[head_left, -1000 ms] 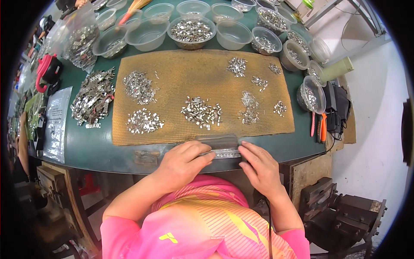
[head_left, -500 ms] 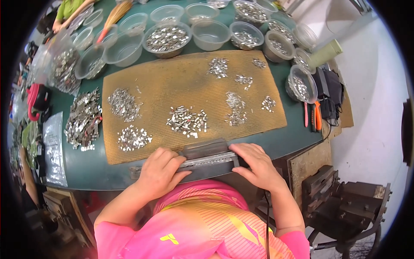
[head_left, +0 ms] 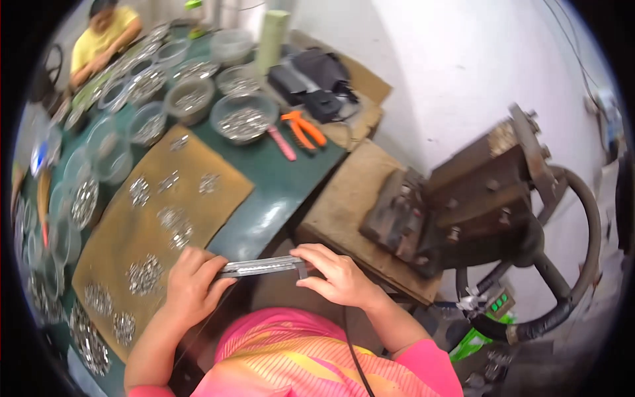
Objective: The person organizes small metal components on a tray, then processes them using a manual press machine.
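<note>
A narrow grey metal bar [head_left: 262, 266] is held by the near edge of the worktop [head_left: 254, 225]. The left hand [head_left: 193, 281] pinches one end between thumb and fingers; the right hand [head_left: 338, 274] grips the other. Even pressure from both ends and a level bar would probably serve best, so that anything lying along its bright channel stays put. Fingers cover the bar's left end, its underside is hidden, and blur leaves the channel's contents hard to make out.

Forearms [head_left: 391, 322] angled inward, the left hand [head_left: 190, 284] and right hand [head_left: 344, 276] face each other — thumbs opposing bent fingers.
</note>
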A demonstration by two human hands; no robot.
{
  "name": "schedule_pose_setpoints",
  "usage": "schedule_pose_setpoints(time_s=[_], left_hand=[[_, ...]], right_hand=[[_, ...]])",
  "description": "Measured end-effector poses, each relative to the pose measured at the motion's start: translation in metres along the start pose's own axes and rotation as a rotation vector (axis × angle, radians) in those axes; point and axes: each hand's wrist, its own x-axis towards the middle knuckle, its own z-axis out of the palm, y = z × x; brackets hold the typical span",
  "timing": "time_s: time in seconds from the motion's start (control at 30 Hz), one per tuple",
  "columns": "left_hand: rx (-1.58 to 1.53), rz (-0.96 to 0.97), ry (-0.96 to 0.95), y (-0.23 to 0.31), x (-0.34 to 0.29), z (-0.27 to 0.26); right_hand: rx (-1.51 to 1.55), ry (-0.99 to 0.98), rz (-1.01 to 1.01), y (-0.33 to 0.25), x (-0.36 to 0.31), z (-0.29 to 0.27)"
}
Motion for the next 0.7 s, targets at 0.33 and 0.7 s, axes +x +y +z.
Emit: schedule_pose_setpoints(time_s=[0.33, 0.7], left_hand=[[-0.258, 0.600, -0.133, 0.087, 0.188, 0.121], [-0.247, 0.587, -0.034, 0.098, 0.202, 0.150]], right_hand=[[-0.054, 0.813, 0.395, 0.014, -0.145, -0.044], [-0.300, 0.640, 0.501, 0.006, -0.135, -0.062]])
